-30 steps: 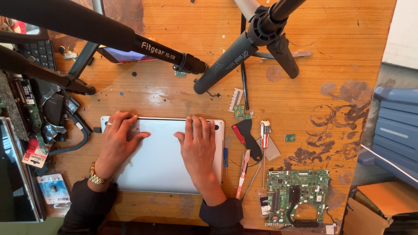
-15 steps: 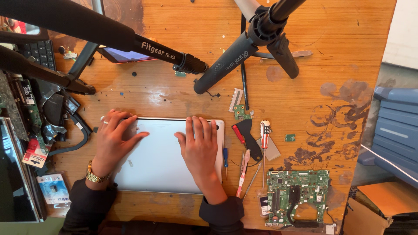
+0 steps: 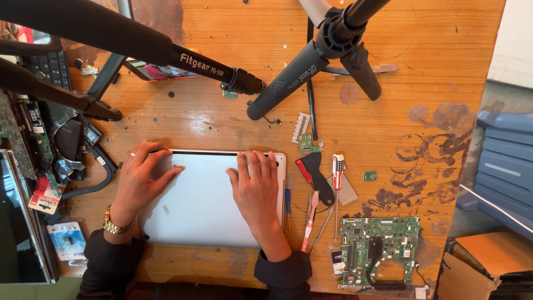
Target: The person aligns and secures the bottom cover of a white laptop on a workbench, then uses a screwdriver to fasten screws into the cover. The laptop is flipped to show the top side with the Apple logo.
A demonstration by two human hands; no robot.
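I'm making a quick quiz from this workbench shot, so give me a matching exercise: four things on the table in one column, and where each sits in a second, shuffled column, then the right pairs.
Things:
1. laptop
2. circuit board
3. screwdriver
4. keyboard

Places:
A. near right corner of the table
B. far left edge, behind a black tripod leg
C. under both the left hand and the right hand
D. just right of the black scraper

Pairs: 1-C, 2-A, 3-D, 4-B
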